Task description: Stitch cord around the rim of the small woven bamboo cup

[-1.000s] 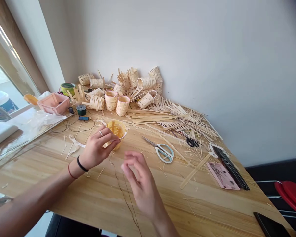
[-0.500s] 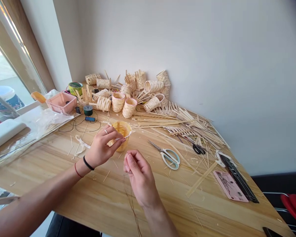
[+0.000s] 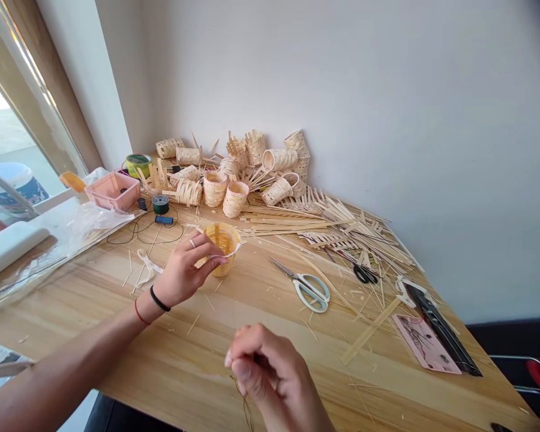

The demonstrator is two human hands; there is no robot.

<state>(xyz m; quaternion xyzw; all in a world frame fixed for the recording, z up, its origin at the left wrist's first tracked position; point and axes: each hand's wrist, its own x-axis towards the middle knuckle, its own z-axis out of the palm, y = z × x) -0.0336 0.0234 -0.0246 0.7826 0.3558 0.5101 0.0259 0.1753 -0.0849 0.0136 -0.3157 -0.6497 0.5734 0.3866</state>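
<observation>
Grasping 1 yellow basket [image 3: 225, 241] in left hand [image 3: 189, 267], dark thread [image 3: 246, 409] in right hand [image 3: 274, 375], 2 scissors [image 3: 312, 293] nearby

One cam, head-worn, is looking fwd & down from above & behind R hand [image 3: 279, 381] & L hand [image 3: 191, 261]. R hand is showing biggest, nearest the lens, its wrist meeting the bottom edge; L hand is sitting a bit farther out, w/ L forearm [image 3: 85, 363] crossing the lower L corner. Table [image 3: 186, 360] is spreading around both, wide-angle. Beyond them, wall [image 3: 364, 108] is filling the upper part; window [image 3: 4, 129] is showing far L of L hand.
</observation>
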